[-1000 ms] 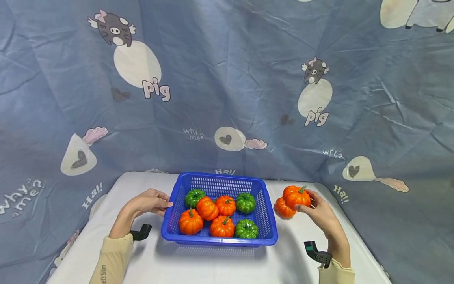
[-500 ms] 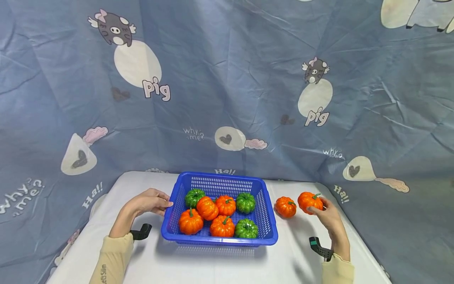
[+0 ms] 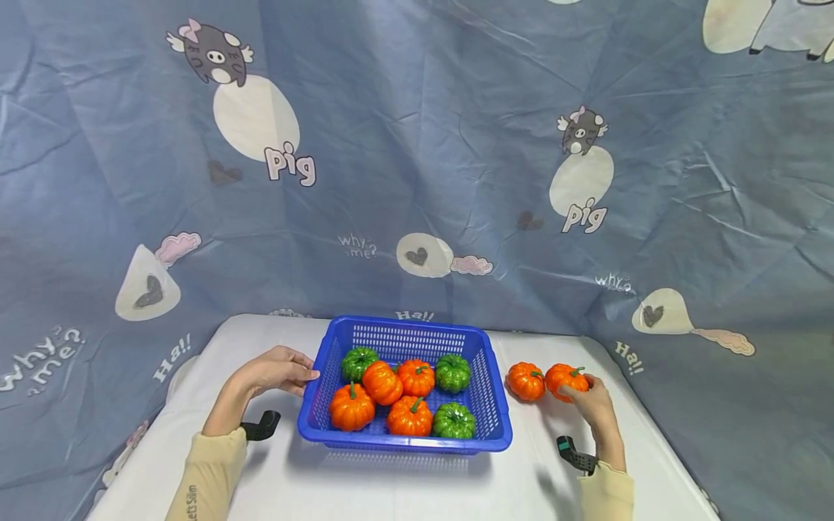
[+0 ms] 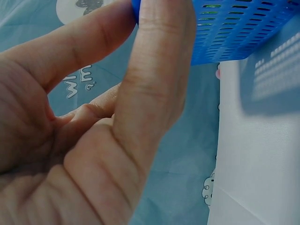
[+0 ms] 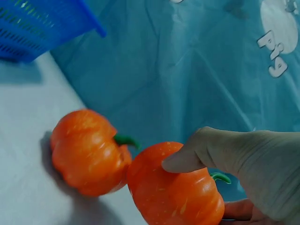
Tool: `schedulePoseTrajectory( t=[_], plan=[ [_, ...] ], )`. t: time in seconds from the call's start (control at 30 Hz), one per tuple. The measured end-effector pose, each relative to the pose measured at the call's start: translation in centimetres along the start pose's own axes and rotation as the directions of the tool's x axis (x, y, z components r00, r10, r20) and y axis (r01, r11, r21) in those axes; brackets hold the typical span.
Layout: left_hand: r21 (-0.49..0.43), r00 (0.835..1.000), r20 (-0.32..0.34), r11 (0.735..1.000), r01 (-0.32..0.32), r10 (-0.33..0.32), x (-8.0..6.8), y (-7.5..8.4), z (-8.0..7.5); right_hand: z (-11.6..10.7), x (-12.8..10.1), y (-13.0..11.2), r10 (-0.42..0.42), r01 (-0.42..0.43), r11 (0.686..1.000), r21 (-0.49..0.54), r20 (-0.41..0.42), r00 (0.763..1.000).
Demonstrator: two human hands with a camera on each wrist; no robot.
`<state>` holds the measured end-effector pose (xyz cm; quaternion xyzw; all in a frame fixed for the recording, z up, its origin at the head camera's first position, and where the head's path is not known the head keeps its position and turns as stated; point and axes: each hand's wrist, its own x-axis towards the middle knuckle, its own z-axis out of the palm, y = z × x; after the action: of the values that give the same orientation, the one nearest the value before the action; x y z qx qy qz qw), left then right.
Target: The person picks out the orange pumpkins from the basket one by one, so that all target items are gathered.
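My left hand pinches the left rim of a blue plastic basket; the left wrist view shows thumb and fingers at the rim. Inside the basket lie several small orange pumpkins and 3 visible green pumpkins. To the right of the basket, my right hand holds an orange pumpkin with a green stem, thumb on its near side. Just left of it another orange pumpkin sits on the white table. In the right wrist view the two pumpkins appear to touch.
A white cloth-covered table carries the basket. Behind and along the sides hangs a blue-grey printed curtain. Each wrist wears a black strap device.
My right hand carries its pumpkin right and down, away from the other pumpkin it partly covered, then slightly back left beside it. My left hand and the basket stay put.
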<state>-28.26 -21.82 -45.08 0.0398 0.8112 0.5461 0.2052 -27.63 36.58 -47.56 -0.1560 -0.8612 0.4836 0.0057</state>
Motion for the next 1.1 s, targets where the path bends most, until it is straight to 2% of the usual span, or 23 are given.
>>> schedulePoseTrajectory(
  t=[0.3, 0.5, 0.6, 0.87, 1.1],
  plan=[
    [-0.010, 1.000, 0.018, 1.000, -0.002, 0.002, 0.1, -0.1, -0.3, 0.7, 1.1, 1.9, -0.004, 0.005, 1.000, 0.008, -0.024, 1.000],
    [-0.003, 1.000, -0.007, 1.000, 0.011, -0.011, 0.1, -0.1, 0.0, 1.1, 1.5, 2.8, 0.000, -0.001, 0.999, -0.049, -0.023, 1.000],
    [0.005, 1.000, 0.001, 1.000, 0.002, -0.002, 0.1, -0.1, 0.0, 1.2, 1.6, 3.0, 0.011, -0.012, 0.998, -0.069, -0.017, 1.000],
    [0.003, 1.000, -0.004, 1.000, 0.021, -0.020, 0.1, 0.1, -0.1, 1.2, 1.3, 2.6, 0.002, -0.003, 0.996, -0.089, -0.008, 1.000],
    [0.011, 1.000, -0.007, 1.000, 0.018, -0.018, -0.1, 0.1, 0.0, 0.6, 0.8, 1.3, 0.005, -0.006, 0.999, -0.053, -0.024, 1.000]
  ],
)
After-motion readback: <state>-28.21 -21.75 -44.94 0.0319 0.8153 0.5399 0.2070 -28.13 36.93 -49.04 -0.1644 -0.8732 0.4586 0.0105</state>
